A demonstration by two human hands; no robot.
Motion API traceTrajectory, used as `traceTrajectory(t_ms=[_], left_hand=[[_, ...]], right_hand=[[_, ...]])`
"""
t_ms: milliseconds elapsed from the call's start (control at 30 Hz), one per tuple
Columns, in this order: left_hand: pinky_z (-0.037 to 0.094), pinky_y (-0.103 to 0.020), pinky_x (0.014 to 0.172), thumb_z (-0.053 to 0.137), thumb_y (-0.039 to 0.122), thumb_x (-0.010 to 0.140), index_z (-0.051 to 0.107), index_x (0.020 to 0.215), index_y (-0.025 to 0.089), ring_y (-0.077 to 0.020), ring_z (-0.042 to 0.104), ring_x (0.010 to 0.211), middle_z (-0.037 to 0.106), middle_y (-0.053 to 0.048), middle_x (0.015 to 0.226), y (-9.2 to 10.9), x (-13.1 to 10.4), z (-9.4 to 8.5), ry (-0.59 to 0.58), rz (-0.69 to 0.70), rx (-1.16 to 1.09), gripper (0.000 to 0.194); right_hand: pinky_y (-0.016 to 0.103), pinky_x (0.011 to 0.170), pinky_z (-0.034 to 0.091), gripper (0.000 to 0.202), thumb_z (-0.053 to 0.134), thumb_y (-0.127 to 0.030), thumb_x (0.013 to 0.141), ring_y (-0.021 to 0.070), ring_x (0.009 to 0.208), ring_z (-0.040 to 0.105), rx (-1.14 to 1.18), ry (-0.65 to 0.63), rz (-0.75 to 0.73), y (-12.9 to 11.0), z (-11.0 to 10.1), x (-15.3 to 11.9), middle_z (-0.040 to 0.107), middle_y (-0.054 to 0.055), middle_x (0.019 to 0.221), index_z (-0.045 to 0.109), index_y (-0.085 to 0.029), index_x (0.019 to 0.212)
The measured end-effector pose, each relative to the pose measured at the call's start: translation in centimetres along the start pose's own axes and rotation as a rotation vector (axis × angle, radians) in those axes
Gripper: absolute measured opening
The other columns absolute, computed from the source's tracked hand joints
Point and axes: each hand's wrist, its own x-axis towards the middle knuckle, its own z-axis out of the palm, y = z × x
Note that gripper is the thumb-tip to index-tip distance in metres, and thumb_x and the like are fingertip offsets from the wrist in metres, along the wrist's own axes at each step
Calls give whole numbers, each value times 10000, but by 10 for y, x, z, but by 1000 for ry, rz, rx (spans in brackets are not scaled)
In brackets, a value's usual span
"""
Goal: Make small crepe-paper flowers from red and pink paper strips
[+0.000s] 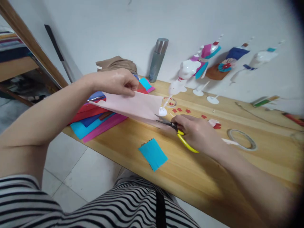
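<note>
My left hand (121, 83) pinches the upper edge of a pale pink sheet (135, 104), which looks like crepe paper. In my right hand (193, 128) is a pair of scissors (184, 141) with yellow handles and dark blades. The blades are parted and lie at the right end of the pink sheet; whether they touch it I cannot tell. Below the blades, a small blue piece (154, 155) with one scalloped edge lies on the table. Folded red, blue and magenta sheets (95, 123) are stacked under the left part of the pink one.
Several small mannequins on white stands, some dressed in coloured pieces (217, 71), line the wall side of the wooden table (133, 136). A grey flask (158, 60) stands behind. A tape roll (242, 139) and small red flower cutouts (179, 109) lie to the right.
</note>
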Motion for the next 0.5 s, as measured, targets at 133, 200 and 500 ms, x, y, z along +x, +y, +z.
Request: traceTrajectory(t_ms=[133,200,500], left_hand=[[237,-193,659,584,161,864,610,737,77,-35,372,622,465,70,642,28,19,10,41,105,-13,154],[239,-183,662,534,120,886,571,694,78,-29,347,619,421,77,625,46,33,20,58,214,-21,200],[209,-199,625,520,87,904,566,726,81,-44,327,627,440,56,640,95,94,45,52,402,-25,184]], right_hand=[[251,512,300,183,420,-95,835,164,577,543,-73,12,-9,18,-17,-34,646,49,708,576,-187,814],[254,519,325,201,403,-92,857,169,591,555,-79,-45,17,26,-19,-54,638,51,715,575,-188,822],[303,624,471,149,441,-227,908,205,683,626,187,-261,263,49,-14,-121,674,75,788,573,-216,839]])
